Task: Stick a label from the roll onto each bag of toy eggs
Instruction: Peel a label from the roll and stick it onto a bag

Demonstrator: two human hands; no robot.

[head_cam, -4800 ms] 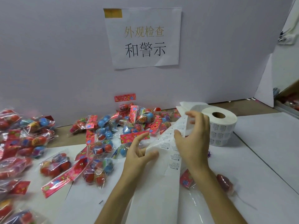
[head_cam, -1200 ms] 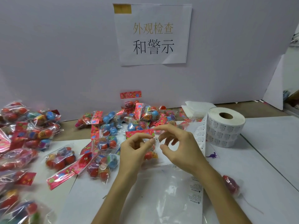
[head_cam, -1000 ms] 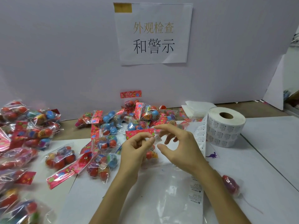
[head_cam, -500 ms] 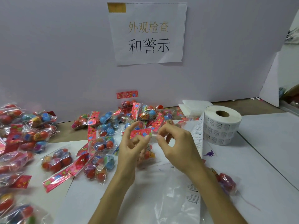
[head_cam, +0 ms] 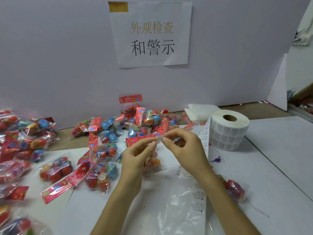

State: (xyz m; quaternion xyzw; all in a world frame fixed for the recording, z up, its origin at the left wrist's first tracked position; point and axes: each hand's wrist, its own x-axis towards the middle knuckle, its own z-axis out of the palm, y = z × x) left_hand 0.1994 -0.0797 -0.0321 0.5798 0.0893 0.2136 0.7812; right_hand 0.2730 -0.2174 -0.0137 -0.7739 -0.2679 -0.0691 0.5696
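Note:
Both hands are raised over the white table. My left hand [head_cam: 138,156] and my right hand [head_cam: 183,148] pinch one small clear label [head_cam: 158,139] between fingertips. The label roll [head_cam: 228,130] stands at the right, and its unrolled backing strip [head_cam: 198,189] runs down under my right forearm. A bag of toy eggs [head_cam: 152,161] with a red header lies just below and behind my hands, partly hidden. Several more egg bags [head_cam: 105,143] are heaped beyond it.
More egg bags [head_cam: 18,141] pile up along the left edge. One egg bag [head_cam: 235,190] lies right of my right forearm. A small purple toy dinosaur [head_cam: 216,159] sits near the roll. A white board with a paper sign [head_cam: 150,33] closes the back.
My right hand let go of the unrolled strip and came to the left hand. Both now pinch a peeled label. In the last second the hands barely moved.

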